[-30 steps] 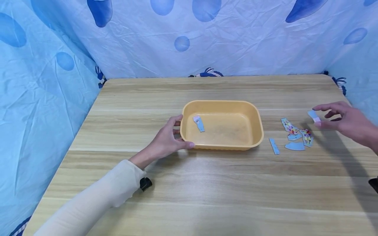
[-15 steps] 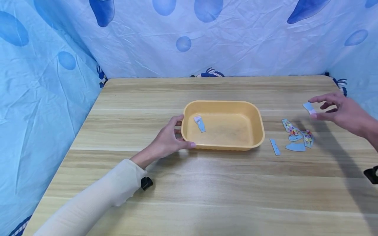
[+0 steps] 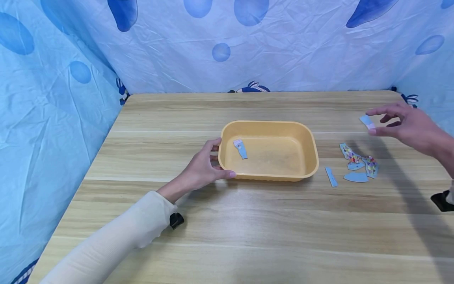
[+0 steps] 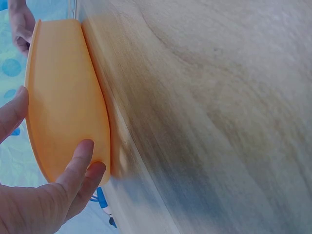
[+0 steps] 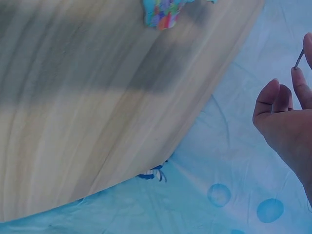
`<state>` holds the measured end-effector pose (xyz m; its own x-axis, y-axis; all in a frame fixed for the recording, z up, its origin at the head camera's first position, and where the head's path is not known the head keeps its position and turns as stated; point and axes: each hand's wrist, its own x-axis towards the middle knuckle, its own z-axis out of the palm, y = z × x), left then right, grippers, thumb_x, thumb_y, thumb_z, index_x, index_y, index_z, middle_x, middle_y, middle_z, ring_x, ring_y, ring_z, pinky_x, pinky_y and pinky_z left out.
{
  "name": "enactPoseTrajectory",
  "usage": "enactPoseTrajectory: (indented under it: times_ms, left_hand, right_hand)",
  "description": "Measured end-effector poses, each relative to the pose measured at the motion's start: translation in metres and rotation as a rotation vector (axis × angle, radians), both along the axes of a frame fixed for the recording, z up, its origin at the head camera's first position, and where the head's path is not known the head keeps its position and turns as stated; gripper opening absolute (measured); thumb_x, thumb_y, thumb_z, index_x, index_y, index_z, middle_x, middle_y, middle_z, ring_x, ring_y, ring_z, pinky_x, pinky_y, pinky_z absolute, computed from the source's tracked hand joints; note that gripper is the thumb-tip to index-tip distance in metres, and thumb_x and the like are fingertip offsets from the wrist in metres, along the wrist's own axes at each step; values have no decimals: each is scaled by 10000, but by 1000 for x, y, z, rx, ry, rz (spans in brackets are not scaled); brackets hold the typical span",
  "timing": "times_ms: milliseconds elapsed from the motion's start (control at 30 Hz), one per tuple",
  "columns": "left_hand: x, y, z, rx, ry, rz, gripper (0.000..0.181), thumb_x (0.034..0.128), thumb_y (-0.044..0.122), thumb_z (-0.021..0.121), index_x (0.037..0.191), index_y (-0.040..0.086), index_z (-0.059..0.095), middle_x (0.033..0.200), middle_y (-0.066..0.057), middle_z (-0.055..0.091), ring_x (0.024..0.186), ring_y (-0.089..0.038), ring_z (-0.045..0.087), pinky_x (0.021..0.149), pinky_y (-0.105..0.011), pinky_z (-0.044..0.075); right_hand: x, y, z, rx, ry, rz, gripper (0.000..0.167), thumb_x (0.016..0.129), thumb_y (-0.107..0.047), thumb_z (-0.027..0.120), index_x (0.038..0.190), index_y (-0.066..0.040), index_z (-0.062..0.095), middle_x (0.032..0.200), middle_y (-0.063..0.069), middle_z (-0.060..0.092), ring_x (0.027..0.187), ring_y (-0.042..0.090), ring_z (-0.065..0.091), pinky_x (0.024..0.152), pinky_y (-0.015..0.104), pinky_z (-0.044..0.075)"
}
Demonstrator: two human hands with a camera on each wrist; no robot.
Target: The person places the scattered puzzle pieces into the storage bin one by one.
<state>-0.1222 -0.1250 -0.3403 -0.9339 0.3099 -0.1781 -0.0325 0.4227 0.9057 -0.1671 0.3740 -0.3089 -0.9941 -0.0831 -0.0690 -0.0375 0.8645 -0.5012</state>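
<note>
A yellow plastic tray [image 3: 269,176] stands on the table, with one light blue and pale puzzle piece [image 3: 241,150] lying at its left inside. My left hand [image 3: 198,165] grips the tray's left end, thumb at the front rim; in the left wrist view, its fingers [image 4: 80,161] touch the outer wall. My right hand [image 3: 411,124] pinches another blue and pale puzzle piece [image 3: 367,122] between thumb and forefinger, above the table at the back right. Seen edge-on in the right wrist view, that held piece [image 5: 299,58] is a thin sliver.
Several flat puzzle pieces lie right of the tray: a narrow blue strip [image 3: 331,177], a curved blue piece [image 3: 356,177], and colourful patterned ones [image 3: 371,167] partly overlapping. A blue patterned cloth [image 3: 170,59] hangs behind the wooden table [image 3: 248,228] and at its sides.
My right hand has lifted and moved left and toward the back with the pinched puzzle piece. The left hand and the tray stay nearly where they were.
</note>
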Motion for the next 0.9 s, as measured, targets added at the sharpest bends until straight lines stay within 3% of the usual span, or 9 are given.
enactPoseTrajectory:
  times_ms: [200,267,333,533,700,900]
  left_hand:
    - [0,0,-2,-4,1,3,1070,657,136,900,1496,91,239,1336,-130,442,1160,-283,546,820,-234,575]
    - [0,0,-2,-4,0,5,1072,656,139,901,1497,92,238,1335,-127,443,1155,-279,548,820,-233,575]
    - [0,-1,-2,-7,-2,5,1075,656,145,902,1498,97,236,1335,-123,442,1153,-273,548,819,-231,574]
    - [0,-1,-1,-18,-4,4,1073,661,146,899,1501,107,233,1330,-115,438,1154,-266,544,816,-226,574]
    - [-1,0,-1,-5,-3,-3,1071,658,133,899,1498,94,235,1333,-124,435,1167,-280,538,822,-218,570]
    - [-1,0,-1,-1,4,-4,1068,654,130,901,1493,85,241,1329,-130,442,1164,-283,539,819,-216,570]
  right_hand:
    - [-7,-13,5,-17,-13,22,611,926,-388,629,1432,-98,446,1444,207,269,1109,372,367,752,512,404]
    - [-9,-17,6,-25,-11,30,609,927,-386,629,1433,-100,448,1443,205,283,1118,369,368,762,530,398]
    - [-10,-19,6,-35,-10,38,603,925,-379,635,1432,-109,453,1433,196,292,1114,343,371,761,500,396]
    - [-15,-28,10,-22,5,49,592,891,-396,677,1405,-161,500,1382,135,376,1054,246,425,673,264,400]
    - [-18,-37,13,5,-14,49,603,879,-439,677,1386,-154,519,1335,142,422,1087,321,444,704,366,407]
    - [-21,-44,13,-26,-14,66,563,893,-412,670,1367,-143,532,1313,111,395,1071,280,403,732,411,386]
